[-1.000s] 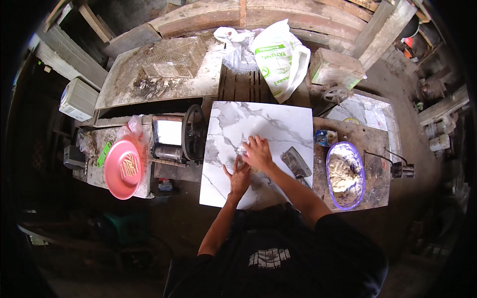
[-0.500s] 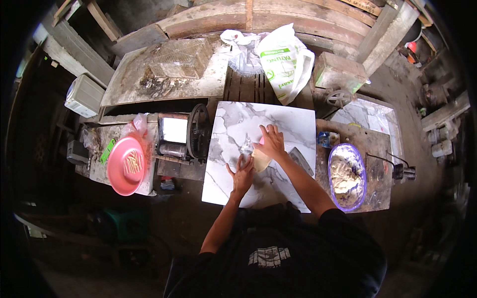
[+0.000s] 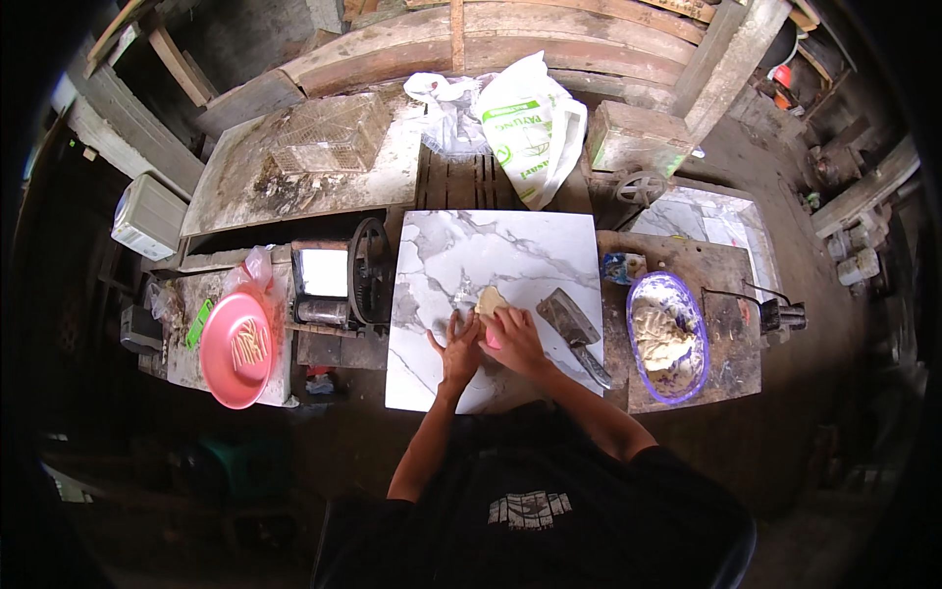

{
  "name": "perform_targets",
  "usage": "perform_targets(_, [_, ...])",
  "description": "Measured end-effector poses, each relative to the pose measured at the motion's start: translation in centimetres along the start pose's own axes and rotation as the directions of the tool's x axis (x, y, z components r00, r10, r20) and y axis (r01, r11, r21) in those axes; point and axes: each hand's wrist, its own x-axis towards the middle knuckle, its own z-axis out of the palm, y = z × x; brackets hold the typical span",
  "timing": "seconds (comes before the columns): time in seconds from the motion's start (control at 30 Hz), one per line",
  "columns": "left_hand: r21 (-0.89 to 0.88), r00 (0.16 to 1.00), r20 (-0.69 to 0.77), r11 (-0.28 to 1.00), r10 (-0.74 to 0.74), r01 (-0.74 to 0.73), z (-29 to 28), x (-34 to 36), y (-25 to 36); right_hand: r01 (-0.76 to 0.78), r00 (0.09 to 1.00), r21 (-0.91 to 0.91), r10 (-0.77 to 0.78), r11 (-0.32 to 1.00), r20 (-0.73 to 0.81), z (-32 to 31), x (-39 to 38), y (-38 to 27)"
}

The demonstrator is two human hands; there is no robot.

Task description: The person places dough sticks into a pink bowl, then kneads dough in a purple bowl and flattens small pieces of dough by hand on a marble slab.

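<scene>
Left hand (image 3: 458, 357) open, fingers splayed on marbled board (image 3: 432, 255). Right hand (image 3: 518, 346) curled over small pink item (image 3: 493, 338); can't tell if gripped. Flat dough piece (image 3: 490, 298) on board, at right fingertips. Cleaver (image 3: 568, 318) lies right of it. 1 pink basin (image 3: 218, 359) left, pale strips (image 3: 249, 346) inside; 1 purple basin (image 3: 705, 344) right, dough mass (image 3: 659, 337) inside. White-green sack (image 3: 535, 133) beyond.

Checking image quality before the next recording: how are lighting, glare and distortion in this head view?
All in the head view: marbled board brightly lit, lower left in deep shadow; white panel beside the dark wheel looks blown out; wooden planks bow with the fisheye, rim black.
</scene>
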Motion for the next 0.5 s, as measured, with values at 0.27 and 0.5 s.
perform_targets(0.27, [-0.069, 1.000, -0.009, 0.997, -0.024, 0.024, -0.1, -1.8, 0.7, 0.057, 0.995, -0.122, -0.066, 0.991, -0.068, 1.0, 0.2, -0.7])
perform_targets(0.5, [-0.087, 0.999, -0.025, 0.996, -0.021, 0.018, 0.3, -2.2, 0.9, 0.026, 0.994, 0.132, -0.040, 0.991, 0.101, -0.1, 2.4, 2.0])
